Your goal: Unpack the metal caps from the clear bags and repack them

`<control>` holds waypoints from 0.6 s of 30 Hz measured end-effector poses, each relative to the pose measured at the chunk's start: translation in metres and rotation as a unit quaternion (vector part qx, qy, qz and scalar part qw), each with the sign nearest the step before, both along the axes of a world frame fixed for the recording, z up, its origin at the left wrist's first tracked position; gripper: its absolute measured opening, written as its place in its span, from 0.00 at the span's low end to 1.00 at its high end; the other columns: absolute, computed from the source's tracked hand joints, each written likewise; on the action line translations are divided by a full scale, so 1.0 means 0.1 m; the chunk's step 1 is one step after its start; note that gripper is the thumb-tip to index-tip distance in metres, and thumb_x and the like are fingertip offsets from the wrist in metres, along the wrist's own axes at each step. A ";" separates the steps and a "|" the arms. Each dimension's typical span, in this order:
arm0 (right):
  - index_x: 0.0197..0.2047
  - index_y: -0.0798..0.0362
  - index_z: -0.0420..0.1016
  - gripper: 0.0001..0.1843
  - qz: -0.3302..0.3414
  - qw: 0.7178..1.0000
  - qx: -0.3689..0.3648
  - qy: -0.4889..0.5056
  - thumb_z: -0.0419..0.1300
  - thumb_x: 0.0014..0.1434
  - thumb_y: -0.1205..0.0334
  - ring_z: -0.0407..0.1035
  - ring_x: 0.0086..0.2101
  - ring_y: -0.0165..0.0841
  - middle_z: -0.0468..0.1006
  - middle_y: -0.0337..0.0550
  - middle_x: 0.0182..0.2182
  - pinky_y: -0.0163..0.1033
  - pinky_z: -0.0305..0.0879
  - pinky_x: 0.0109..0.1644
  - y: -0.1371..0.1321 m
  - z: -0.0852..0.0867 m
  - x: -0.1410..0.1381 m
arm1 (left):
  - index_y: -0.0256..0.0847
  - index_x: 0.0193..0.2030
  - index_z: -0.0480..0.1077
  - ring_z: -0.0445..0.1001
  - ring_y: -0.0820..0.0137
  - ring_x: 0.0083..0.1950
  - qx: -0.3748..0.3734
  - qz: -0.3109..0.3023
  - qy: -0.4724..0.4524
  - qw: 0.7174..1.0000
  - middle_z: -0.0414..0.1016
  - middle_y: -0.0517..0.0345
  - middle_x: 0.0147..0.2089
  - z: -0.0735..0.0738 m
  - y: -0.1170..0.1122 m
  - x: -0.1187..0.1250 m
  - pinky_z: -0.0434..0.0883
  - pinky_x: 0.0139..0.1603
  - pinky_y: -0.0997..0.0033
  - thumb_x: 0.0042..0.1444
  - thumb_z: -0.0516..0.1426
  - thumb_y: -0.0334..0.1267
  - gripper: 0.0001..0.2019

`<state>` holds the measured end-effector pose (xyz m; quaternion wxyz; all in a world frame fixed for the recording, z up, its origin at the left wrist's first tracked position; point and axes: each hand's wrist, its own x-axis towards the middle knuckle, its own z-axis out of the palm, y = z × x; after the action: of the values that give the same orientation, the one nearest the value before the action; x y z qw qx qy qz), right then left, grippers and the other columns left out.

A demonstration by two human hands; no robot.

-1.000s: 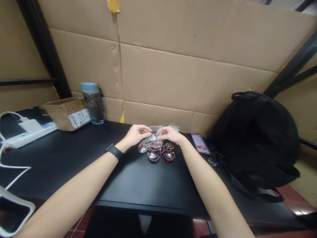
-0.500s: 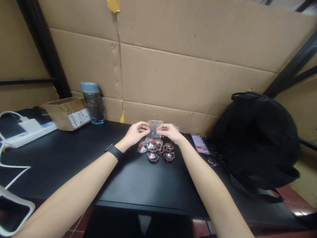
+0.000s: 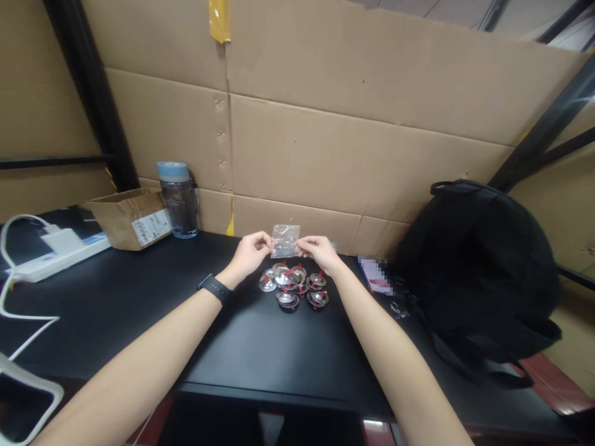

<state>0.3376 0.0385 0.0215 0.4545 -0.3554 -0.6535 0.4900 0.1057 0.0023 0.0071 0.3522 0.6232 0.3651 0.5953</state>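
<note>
A small clear plastic bag (image 3: 285,238) is stretched between my two hands, above the far side of the black table (image 3: 223,353). My left hand (image 3: 253,253) pinches its left edge; a dark watch is on that wrist. My right hand (image 3: 318,251) pinches the opposite edge between thumb and forefinger. Just below the bag lies a cluster of several silver finger cymbals (image 3: 287,279) with red loops, some stacked in pairs. Neither hand touches them. Whether the bag holds anything I cannot tell; it looks flat.
At the back left stand a blue-lidded water bottle (image 3: 179,201) and an open cardboard box (image 3: 130,220), near a white power strip (image 3: 65,257) with a cable. On the right are a black backpack (image 3: 478,272), a phone-like flat item (image 3: 375,275) and a small keyring (image 3: 397,310). Cardboard (image 3: 297,148) walls the back.
The hands have drawn slightly apart and the bag is now spread flatter and wider between them, clear of the cymbals. The camera view has tilted up a little. The cymbals stay put.
</note>
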 end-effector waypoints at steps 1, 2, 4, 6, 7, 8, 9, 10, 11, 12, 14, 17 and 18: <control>0.40 0.54 0.79 0.19 -0.008 1.000 0.003 0.015 0.73 0.49 0.52 0.74 0.29 0.30 0.82 0.43 0.31 0.34 0.67 0.34 -0.01 0.01 -0.01 | 0.37 0.30 0.72 0.81 0.66 0.38 0.003 0.000 0.019 1.000 0.82 0.48 0.41 0.01 -0.01 -0.01 0.77 0.44 0.66 0.54 0.63 0.38 0.08; 0.43 0.52 0.77 0.21 -0.012 0.999 0.009 0.032 0.74 0.48 0.53 0.75 0.30 0.30 0.83 0.42 0.33 0.34 0.69 0.35 -0.02 0.02 -0.02 | 0.36 0.32 0.76 0.81 0.67 0.37 0.002 -0.003 0.036 0.999 0.83 0.48 0.42 0.02 -0.02 -0.01 0.77 0.44 0.65 0.55 0.62 0.37 0.06; 0.43 0.50 0.75 0.23 -0.011 0.998 0.033 0.056 0.75 0.46 0.55 0.77 0.32 0.32 0.84 0.41 0.36 0.37 0.72 0.38 -0.05 0.05 -0.02 | 0.36 0.40 0.80 0.80 0.67 0.35 -0.011 -0.017 0.056 0.998 0.83 0.48 0.42 0.05 -0.05 -0.01 0.77 0.43 0.65 0.56 0.61 0.36 0.09; 0.38 0.51 0.76 0.19 -0.003 0.997 0.056 0.046 0.76 0.45 0.56 0.78 0.34 0.33 0.84 0.42 0.38 0.39 0.74 0.41 -0.10 0.09 0.00 | 0.35 0.48 0.80 0.81 0.66 0.35 -0.035 -0.046 0.066 0.996 0.84 0.49 0.39 0.07 -0.08 0.00 0.78 0.41 0.65 0.56 0.61 0.35 0.14; 0.35 0.52 0.77 0.17 0.001 0.998 0.065 0.026 0.75 0.45 0.56 0.78 0.35 0.35 0.84 0.44 0.39 0.41 0.74 0.42 -0.12 0.12 0.01 | 0.35 0.50 0.80 0.81 0.65 0.36 -0.046 -0.064 0.066 0.995 0.84 0.49 0.39 0.07 -0.09 0.01 0.78 0.41 0.65 0.56 0.62 0.35 0.15; 0.34 0.53 0.79 0.15 0.007 0.997 0.072 0.000 0.75 0.46 0.56 0.78 0.36 0.36 0.84 0.46 0.39 0.42 0.75 0.43 -0.15 0.15 0.03 | 0.35 0.51 0.79 0.82 0.64 0.37 -0.054 -0.085 0.062 0.993 0.84 0.48 0.40 0.07 -0.10 0.02 0.79 0.42 0.65 0.56 0.63 0.35 0.17; 0.35 0.54 0.81 0.15 0.014 0.997 0.075 -0.026 0.74 0.47 0.56 0.79 0.36 0.37 0.84 0.47 0.39 0.43 0.75 0.44 -0.19 0.17 0.05 | 0.35 0.52 0.79 0.83 0.62 0.40 -0.058 -0.106 0.055 0.991 0.84 0.46 0.44 0.07 -0.11 0.03 0.79 0.44 0.63 0.55 0.64 0.36 0.17; 0.39 0.54 0.83 0.16 0.020 0.996 0.076 -0.046 0.74 0.48 0.55 0.79 0.36 0.38 0.84 0.47 0.38 0.44 0.75 0.44 -0.23 0.19 0.08 | 0.35 0.52 0.79 0.83 0.61 0.43 -0.060 -0.125 0.045 0.989 0.83 0.45 0.47 0.06 -0.12 0.04 0.79 0.46 0.62 0.55 0.65 0.37 0.18; 0.43 0.54 0.84 0.19 0.025 0.995 0.075 -0.059 0.73 0.49 0.55 0.79 0.36 0.39 0.85 0.47 0.37 0.45 0.75 0.45 -0.27 0.20 0.10 | 0.35 0.51 0.80 0.83 0.60 0.45 -0.060 -0.143 0.035 0.987 0.82 0.44 0.51 0.05 -0.13 0.05 0.78 0.49 0.61 0.54 0.66 0.38 0.18; 0.48 0.54 0.83 0.22 0.030 0.995 0.072 -0.067 0.73 0.50 0.55 0.79 0.35 0.39 0.84 0.46 0.36 0.45 0.76 0.45 -0.31 0.20 0.13 | 0.35 0.52 0.79 0.82 0.59 0.47 -0.061 -0.160 0.027 0.985 0.82 0.43 0.52 0.05 -0.14 0.05 0.78 0.50 0.61 0.54 0.67 0.39 0.19; 0.56 0.53 0.80 0.28 0.030 0.994 0.065 -0.081 0.72 0.52 0.55 0.79 0.32 0.38 0.84 0.44 0.33 0.45 0.76 0.42 -0.40 0.18 0.18 | 0.33 0.55 0.78 0.83 0.60 0.43 -0.070 -0.193 0.028 0.978 0.83 0.42 0.48 0.05 -0.17 0.06 0.78 0.46 0.64 0.54 0.68 0.41 0.23; 0.61 0.48 0.75 0.32 -0.005 0.994 0.079 -0.080 0.72 0.52 0.56 0.77 0.31 0.35 0.84 0.45 0.40 0.42 0.75 0.37 -0.52 0.12 0.23 | 0.34 0.65 0.70 0.79 0.68 0.28 -0.096 -0.215 0.070 0.969 0.83 0.49 0.34 0.07 -0.23 0.07 0.74 0.29 0.73 0.55 0.67 0.40 0.32; 0.60 0.47 0.75 0.32 -0.026 0.992 0.096 -0.074 0.72 0.51 0.56 0.77 0.31 0.34 0.82 0.46 0.45 0.41 0.74 0.37 -0.55 0.11 0.24 | 0.35 0.68 0.67 0.76 0.71 0.24 -0.103 -0.211 0.084 0.968 0.82 0.52 0.31 0.08 -0.25 0.08 0.71 0.25 0.75 0.55 0.67 0.39 0.34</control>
<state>0.3616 -0.0169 0.0324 0.4492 -0.3623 -0.7200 0.3854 0.1139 -0.0223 0.0149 0.5007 0.6940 0.3127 0.4121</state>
